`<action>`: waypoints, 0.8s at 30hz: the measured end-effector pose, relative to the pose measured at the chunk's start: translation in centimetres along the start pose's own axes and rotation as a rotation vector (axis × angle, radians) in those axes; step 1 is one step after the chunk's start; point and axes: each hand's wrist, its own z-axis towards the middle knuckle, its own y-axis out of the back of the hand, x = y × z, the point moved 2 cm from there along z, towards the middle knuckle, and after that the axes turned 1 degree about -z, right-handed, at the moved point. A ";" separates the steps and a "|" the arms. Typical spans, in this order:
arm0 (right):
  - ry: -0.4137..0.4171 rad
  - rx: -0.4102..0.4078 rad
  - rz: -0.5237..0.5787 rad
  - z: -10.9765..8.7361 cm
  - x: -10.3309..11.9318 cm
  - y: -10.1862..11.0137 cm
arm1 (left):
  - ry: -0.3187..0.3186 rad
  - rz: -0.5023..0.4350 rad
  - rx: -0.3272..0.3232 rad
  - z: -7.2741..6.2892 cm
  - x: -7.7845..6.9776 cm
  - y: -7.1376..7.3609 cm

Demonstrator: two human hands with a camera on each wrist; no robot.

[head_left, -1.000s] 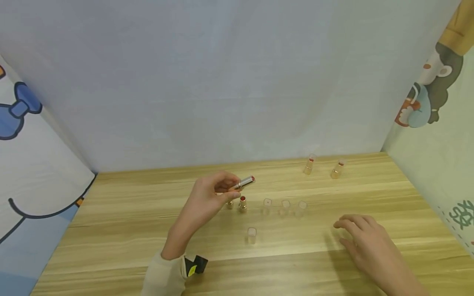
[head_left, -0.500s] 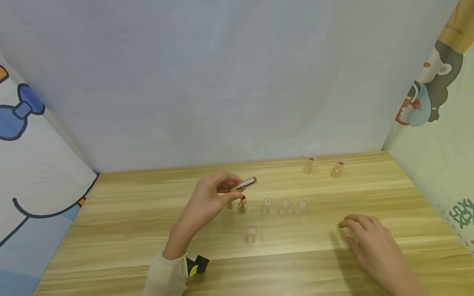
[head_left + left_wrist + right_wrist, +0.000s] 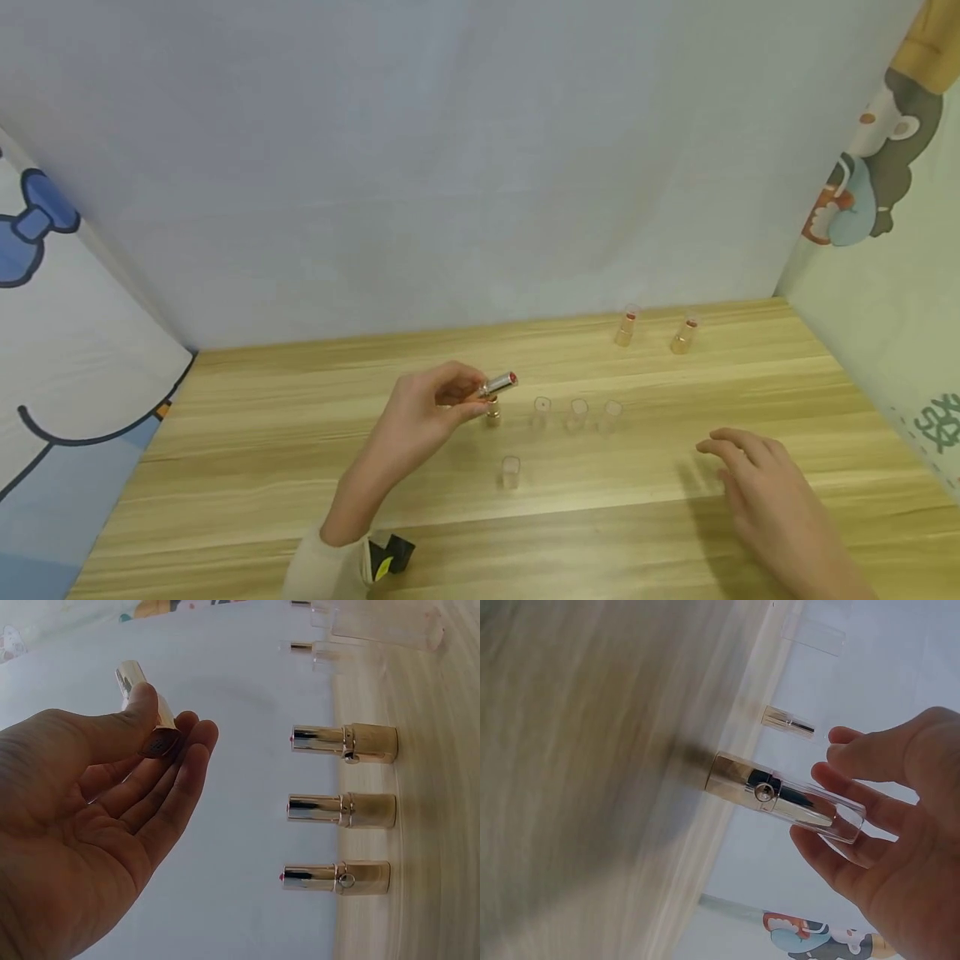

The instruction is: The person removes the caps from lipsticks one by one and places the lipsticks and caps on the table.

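Lipstick (image 3: pixel 498 384) pinched above a wood-grain table (image 3: pixel 225 450)

Nearest, the right hand (image 3: pixel 776 492) holds nothing, its fingers loosely curved with a gap to the thumb. Well to its left stands a single clear cap (image 3: pixel 511 473). Beyond, the left hand (image 3: pixel 423 412) pinches the lipstick, tilted, its exposed red tip pointing right. Three uncapped lipsticks (image 3: pixel 341 810) stand in a row near this hand, which mostly hides them from the head view; three more clear caps (image 3: pixel 577 415) stand just to the right. Farthest back are two capped lipsticks (image 3: pixel 625 329). Likely hazards: a low sweep of the left hand could topple a standing neighbour or cap, and further tilting could smear the bare tip against one.
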 end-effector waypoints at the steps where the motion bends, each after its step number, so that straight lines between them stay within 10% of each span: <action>1: -0.009 0.010 0.005 0.0 0.0 0.0 | 0.003 0.006 -0.003 -0.2 0.1 0.0; 24: 0.005 0.042 -0.001 -0.4 -0.6 0.1 | 0.104 0.018 0.038 -3.5 4.4 0.0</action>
